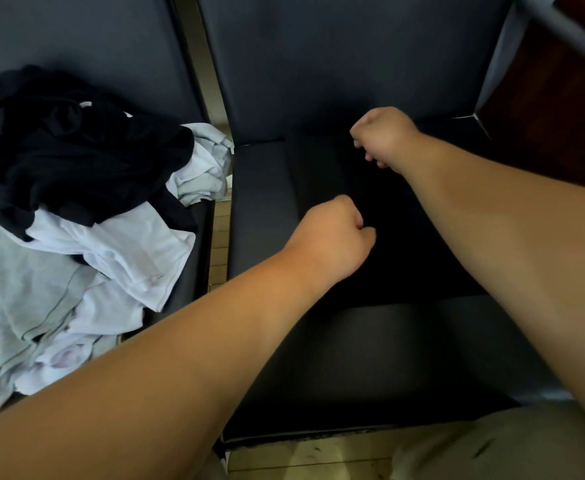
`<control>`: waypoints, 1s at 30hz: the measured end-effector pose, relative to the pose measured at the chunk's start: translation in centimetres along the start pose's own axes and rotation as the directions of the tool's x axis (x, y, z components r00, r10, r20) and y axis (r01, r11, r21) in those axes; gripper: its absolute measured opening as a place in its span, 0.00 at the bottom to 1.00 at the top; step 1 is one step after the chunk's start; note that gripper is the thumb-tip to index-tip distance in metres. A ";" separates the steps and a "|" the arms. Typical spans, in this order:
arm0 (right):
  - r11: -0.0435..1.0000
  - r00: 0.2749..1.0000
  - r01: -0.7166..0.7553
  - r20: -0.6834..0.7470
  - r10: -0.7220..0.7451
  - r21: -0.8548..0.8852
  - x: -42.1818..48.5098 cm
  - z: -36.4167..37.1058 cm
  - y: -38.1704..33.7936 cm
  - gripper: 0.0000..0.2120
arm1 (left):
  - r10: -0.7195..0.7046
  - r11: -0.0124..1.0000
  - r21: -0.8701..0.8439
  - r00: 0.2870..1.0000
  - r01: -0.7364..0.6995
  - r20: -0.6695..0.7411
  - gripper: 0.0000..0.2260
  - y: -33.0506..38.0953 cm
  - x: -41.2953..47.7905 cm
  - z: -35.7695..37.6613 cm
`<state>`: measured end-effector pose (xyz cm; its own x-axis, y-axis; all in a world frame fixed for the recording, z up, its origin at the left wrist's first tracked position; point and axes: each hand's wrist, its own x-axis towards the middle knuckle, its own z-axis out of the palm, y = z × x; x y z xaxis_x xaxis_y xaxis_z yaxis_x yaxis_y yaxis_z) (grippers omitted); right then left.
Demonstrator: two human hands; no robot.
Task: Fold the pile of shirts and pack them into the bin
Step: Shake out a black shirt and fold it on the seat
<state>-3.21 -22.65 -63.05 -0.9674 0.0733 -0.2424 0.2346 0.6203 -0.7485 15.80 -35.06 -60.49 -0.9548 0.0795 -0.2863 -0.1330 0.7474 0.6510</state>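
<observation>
Looking down through the head view, I see both bare arms reaching out over the right seat (260, 202) of a dark couch. A black shirt (405, 258) lies spread flat on that seat, from its back edge towards the front; it is so dark that I can hardly trace its outline. My left hand (332, 233) sits near the shirt's middle, fingers curled and thumb pressed to them, pinching the cloth. My right hand (384, 136) is at the shirt's far edge, by the backrest, fingers curled down onto the fabric, seemingly gripping it too. The pile (76, 202) of black and white shirts lies crumpled on the left seat, reaching its front edge.
</observation>
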 end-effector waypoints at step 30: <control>0.928 0.991 -0.027 -0.132 -0.024 -0.372 -3.6 -6.5 3.5 0.08 | 0.230 0.764 0.580 0.959 -0.284 0.167 0.24 -0.6 -3.1 -1.9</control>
<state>0.50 -15.67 -60.75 -0.9769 0.1609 -0.1408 0.2084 0.8641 -0.4581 18.31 -37.03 -58.67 -0.9016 0.3581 -0.2427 0.3236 0.9306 0.1710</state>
